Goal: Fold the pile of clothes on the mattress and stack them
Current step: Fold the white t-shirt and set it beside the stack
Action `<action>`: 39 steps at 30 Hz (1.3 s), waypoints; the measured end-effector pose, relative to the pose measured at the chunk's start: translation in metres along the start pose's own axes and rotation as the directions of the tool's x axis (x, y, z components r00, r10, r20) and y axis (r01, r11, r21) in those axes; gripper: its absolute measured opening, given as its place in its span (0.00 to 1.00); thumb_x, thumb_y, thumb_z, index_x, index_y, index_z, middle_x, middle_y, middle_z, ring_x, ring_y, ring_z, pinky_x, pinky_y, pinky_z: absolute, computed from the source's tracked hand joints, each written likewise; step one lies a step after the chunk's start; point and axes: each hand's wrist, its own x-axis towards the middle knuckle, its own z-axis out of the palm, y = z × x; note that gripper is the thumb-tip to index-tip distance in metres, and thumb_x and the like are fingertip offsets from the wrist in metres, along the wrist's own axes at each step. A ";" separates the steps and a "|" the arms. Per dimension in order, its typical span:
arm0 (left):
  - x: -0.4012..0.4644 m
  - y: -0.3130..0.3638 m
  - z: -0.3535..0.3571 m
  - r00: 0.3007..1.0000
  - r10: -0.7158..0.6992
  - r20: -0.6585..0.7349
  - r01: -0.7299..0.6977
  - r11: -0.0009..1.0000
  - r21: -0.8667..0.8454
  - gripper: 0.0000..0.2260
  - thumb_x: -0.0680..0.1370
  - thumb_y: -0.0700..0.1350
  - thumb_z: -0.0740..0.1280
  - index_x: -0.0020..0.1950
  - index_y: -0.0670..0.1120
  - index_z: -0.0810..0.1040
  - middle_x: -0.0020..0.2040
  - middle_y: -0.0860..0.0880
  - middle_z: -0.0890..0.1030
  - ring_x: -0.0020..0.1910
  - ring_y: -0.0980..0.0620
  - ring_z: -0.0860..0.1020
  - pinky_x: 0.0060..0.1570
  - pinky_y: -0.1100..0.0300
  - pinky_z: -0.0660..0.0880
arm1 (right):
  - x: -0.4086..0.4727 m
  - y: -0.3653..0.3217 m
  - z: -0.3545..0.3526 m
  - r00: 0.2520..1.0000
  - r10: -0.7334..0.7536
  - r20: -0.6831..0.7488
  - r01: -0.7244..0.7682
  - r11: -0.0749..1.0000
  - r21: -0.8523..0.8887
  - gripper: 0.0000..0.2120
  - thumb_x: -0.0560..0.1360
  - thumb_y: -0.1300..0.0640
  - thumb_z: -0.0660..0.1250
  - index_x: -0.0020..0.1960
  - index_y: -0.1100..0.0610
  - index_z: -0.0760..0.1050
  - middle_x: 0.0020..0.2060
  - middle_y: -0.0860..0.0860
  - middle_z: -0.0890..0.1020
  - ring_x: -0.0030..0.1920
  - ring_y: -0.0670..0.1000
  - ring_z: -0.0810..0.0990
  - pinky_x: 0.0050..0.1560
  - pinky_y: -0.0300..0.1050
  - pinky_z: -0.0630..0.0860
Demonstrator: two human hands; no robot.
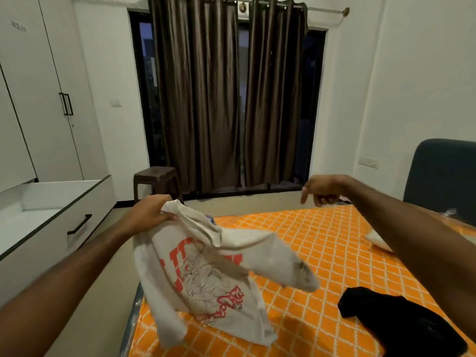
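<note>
- The mattress [322, 243] wears an orange cover with a white lattice pattern and fills the lower right of the head view; its near left corner shows a grey edge.
- Behind it hang dark brown curtains [229, 94] on a rod, partly covering a dark window or glass door.
- A brown plastic stool [157, 180] stands on the floor in front of the curtains, just beyond the mattress.
- On the left is a white wardrobe [38, 86] with black handles, and below it an open white drawer [59, 210] with a black bar handle.
- A dark blue headboard or chair back [443, 173] stands at the right edge.
- The left hand [152, 215] grips a cream T-shirt [206, 279] by one bunched edge, holding it up so the body hangs to the mattress and one sleeve swings out to the right.
- The shirt has a red and line-drawn print; the lettering is folded and blurred, unreadable.
- The right hand [322, 190] is raised well apart from the shirt, fingers loosely curled with one pointing down, holding nothing.
- A black garment [401, 323] lies crumpled at the lower right, cut off by the frame.
- A white item [378, 240] lies behind the right forearm, mostly hidden.
- A bit of blue cloth peeks out behind the shirt's top; what it is cannot be made out.
</note>
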 end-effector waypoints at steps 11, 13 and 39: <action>-0.006 0.034 0.001 0.980 0.136 -0.146 -0.161 0.970 -0.180 0.06 0.76 0.48 0.74 0.49 0.52 0.80 0.46 0.58 0.81 0.46 0.63 0.78 0.42 0.65 0.73 | 0.021 -0.057 0.190 0.876 -0.458 0.153 0.411 0.873 0.263 0.17 0.79 0.57 0.70 0.67 0.55 0.73 0.58 0.53 0.81 0.50 0.53 0.85 0.44 0.48 0.84; -0.004 0.045 -0.007 0.966 0.157 -0.205 -0.199 0.958 -0.204 0.06 0.76 0.46 0.75 0.49 0.48 0.80 0.45 0.55 0.82 0.46 0.61 0.79 0.42 0.65 0.74 | 0.027 -0.074 0.230 0.841 -0.526 0.128 0.479 0.832 0.280 0.27 0.75 0.52 0.75 0.70 0.54 0.69 0.63 0.51 0.76 0.53 0.53 0.83 0.43 0.45 0.83; -0.022 -0.006 -0.016 0.988 0.155 0.014 -0.155 0.973 0.170 0.05 0.75 0.54 0.73 0.45 0.54 0.80 0.41 0.56 0.79 0.40 0.54 0.77 0.37 0.55 0.74 | 0.036 -0.063 0.185 0.799 -0.601 -0.029 0.466 0.587 0.662 0.17 0.79 0.55 0.72 0.64 0.60 0.76 0.55 0.59 0.85 0.53 0.59 0.85 0.49 0.54 0.83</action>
